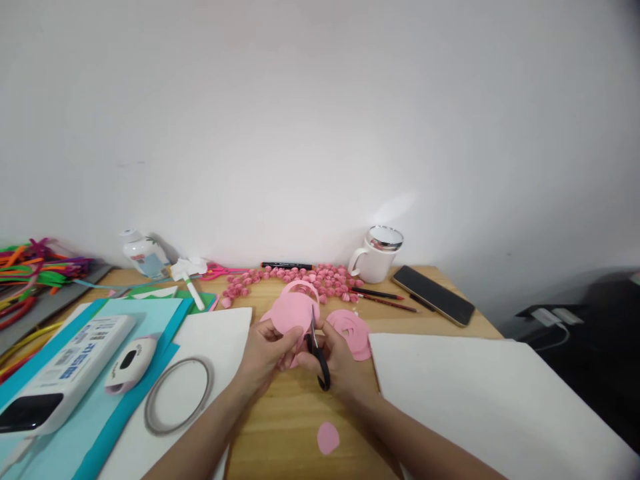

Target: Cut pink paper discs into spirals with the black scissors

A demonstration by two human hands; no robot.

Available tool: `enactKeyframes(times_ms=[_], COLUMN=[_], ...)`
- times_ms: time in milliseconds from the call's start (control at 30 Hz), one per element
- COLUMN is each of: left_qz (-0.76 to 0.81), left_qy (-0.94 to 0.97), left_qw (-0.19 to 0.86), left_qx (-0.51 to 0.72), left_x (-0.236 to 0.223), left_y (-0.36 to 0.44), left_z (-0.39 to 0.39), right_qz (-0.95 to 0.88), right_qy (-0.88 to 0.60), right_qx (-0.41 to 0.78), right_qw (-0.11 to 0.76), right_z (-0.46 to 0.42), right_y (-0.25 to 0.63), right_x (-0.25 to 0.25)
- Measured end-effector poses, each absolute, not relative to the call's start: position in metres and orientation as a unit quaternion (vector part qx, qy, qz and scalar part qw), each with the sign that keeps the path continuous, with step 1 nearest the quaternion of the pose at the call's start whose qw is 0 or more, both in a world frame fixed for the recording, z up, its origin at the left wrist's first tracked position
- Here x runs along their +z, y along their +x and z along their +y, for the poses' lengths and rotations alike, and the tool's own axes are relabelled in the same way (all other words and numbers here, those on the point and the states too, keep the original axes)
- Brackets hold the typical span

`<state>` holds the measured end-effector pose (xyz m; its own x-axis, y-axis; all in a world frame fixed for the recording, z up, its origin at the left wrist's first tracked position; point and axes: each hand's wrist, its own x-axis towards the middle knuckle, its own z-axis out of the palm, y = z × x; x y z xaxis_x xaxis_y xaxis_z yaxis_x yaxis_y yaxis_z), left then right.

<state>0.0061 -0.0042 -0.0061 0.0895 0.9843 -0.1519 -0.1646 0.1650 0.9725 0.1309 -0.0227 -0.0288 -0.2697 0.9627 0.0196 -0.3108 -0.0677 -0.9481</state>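
Note:
My left hand (270,350) pinches a round piece of pink paper (293,312) between thumb and fingers, above the middle of the wooden table. In my right hand (340,363) is a pair of scissors (319,357) with black handles, its blades pointing up at the disc's right edge. A pink paper ring (301,287) shows just behind the disc. Beyond my right hand lie curled pink paper offcuts (350,330). Nearer to me, a small pink paper piece (329,438) rests on the wood between my forearms.
Many small pink rolled pieces (333,280) spread along the back. A white mug (377,257), pencils (385,299) and a phone (434,295) stand or lie right of them. White paper (480,393) covers the right side; a tape roll (179,395) and white power bank (70,373) are left.

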Motion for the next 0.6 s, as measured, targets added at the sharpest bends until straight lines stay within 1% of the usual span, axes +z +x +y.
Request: enactKeyframes(times_ms=[200, 600], left_qz=[0.468, 0.452], left_qy=[0.427, 0.446], left_qw=[0.609, 0.597], left_qx=[0.476, 0.491], left_x=[-0.0036, -0.0072], left_y=[0.0062, 0.0031], left_z=[-0.0048, -0.0019], right_qz=[-0.478, -0.486], right_qy=[-0.356, -0.357], right_qx=[0.635, 0.638], right_qw=[0.491, 0.478], right_z=[-0.0232, -0.0235], right_y=[0.1320, 0.1343], right_x=[-0.0255, -0.0328])
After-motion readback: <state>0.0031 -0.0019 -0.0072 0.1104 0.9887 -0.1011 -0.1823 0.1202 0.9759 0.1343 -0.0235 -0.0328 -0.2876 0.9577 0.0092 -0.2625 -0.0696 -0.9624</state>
